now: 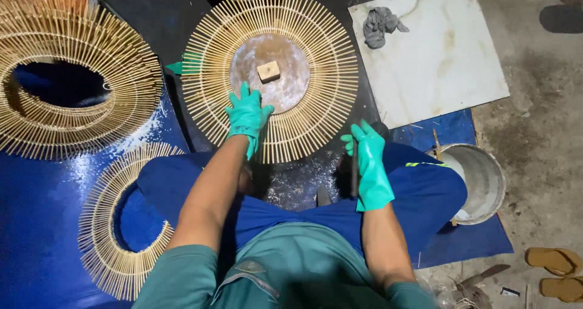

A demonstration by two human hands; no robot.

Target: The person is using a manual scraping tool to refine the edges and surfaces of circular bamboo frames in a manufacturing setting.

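Blue tarp and a dark mat over rough concrete floor make up my work area. On the mat, straight ahead, lies the sunburst stick ring [270,72], its sticks fanned fully around a round centre disc [270,72] with a small wooden block [268,71] on it. My left hand [247,116], gloved, presses flat on the sticks, fingers spread; my right hand [367,166] is clenched around a dark tool [354,172]. Two finished-looking rings [73,72] lie left. A marble tile [437,66], rag [379,24] and bucket [483,181] sit right, none in the way.
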